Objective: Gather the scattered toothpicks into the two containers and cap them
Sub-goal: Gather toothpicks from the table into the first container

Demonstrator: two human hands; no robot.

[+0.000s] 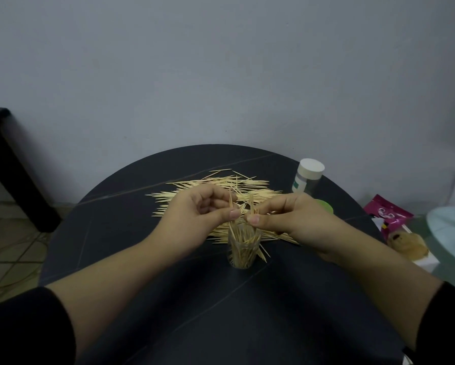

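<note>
A clear open container [243, 248] stands on the dark round table [131, 214], partly filled with upright toothpicks. Directly above its mouth, my left hand [202, 216] pinches a few toothpicks between thumb and fingers, and my right hand [287, 219] pinches a few more; both bunches point down into the container. A wide pile of scattered toothpicks [216, 187] lies behind the hands. A second container with a white cap [308, 177] stands at the table's right rear. A green lid [325, 205] shows just behind my right hand.
A pink packet [389, 216] and a wrapped snack [408, 246] lie on a surface to the right, beside a pale blue round object [450, 230]. A dark piece of furniture [7, 164] stands at left. The wall is close behind the table.
</note>
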